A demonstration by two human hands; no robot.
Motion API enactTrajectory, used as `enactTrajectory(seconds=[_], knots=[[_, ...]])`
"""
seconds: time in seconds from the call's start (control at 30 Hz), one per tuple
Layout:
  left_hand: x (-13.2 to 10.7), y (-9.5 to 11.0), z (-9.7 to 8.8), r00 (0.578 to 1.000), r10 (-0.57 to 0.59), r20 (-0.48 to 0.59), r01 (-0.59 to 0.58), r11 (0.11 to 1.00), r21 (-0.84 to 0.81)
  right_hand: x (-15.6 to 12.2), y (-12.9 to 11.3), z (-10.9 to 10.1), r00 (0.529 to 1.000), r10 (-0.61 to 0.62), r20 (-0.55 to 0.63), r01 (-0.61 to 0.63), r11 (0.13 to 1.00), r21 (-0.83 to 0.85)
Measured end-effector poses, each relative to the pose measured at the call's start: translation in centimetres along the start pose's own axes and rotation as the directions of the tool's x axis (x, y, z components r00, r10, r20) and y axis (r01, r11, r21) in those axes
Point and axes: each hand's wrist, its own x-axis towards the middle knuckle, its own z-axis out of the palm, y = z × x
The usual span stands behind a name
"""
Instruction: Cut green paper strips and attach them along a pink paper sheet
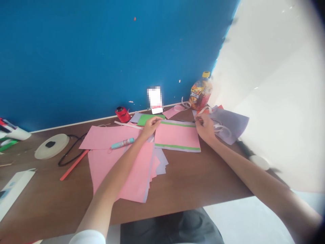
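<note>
A pink paper sheet [177, 136] with green and lavender bands along its long edges lies in front of me. My left hand [152, 126] is closed in a pinch at its upper left corner. At the upper right corner, my right hand [205, 127] also pinches, with its fingertips partly hidden. A small dark spot shows near those fingertips, too small to name. Under my left forearm lie several larger pink sheets [134, 176], with lavender paper [161, 162] showing beneath. On the pink sheets rests a light blue tube [122, 143], perhaps a glue stick.
A snack bottle with a yellow cap [201, 91], a red container [122, 114] and green paper [146, 119] stand or lie along the blue wall. Curled white strips [223, 128] and lavender paper [235, 123] are at right. Leftward are a round pale disc [52, 145] and a red stick [74, 165].
</note>
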Motion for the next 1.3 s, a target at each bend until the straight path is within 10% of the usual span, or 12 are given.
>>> enactTrajectory(seconds=[0.17, 0.37, 0.6, 0.8, 1.3], knots=[[-0.1, 0.1, 0.1, 1.0, -0.003, -0.003, 0.003, 1.0, -0.002, -0.5, -0.9, 0.6, 0.947, -0.194, 0.257, 0.23, 0.966, -0.119], [-0.1, 0.1, 0.0, 0.997, -0.019, 0.074, 0.026, 0.995, -0.096, 0.1, 0.1, -0.2, 0.937, -0.233, 0.261, 0.304, 0.913, -0.274], [-0.2, 0.0, 0.0, 0.98, -0.035, 0.195, 0.054, 0.994, -0.092, 0.8, 0.9, -0.9, 0.789, -0.236, 0.567, 0.513, 0.76, -0.398], [0.0, -0.1, 0.2, 0.975, -0.042, 0.218, 0.054, 0.997, -0.05, 0.6, 0.2, -0.3, 0.838, -0.145, 0.527, 0.455, 0.718, -0.526], [0.1, 0.0, -0.6, 0.914, -0.065, 0.401, 0.013, 0.991, 0.13, 0.6, -0.8, -2.6, 0.78, -0.059, 0.623, 0.509, 0.64, -0.576]])
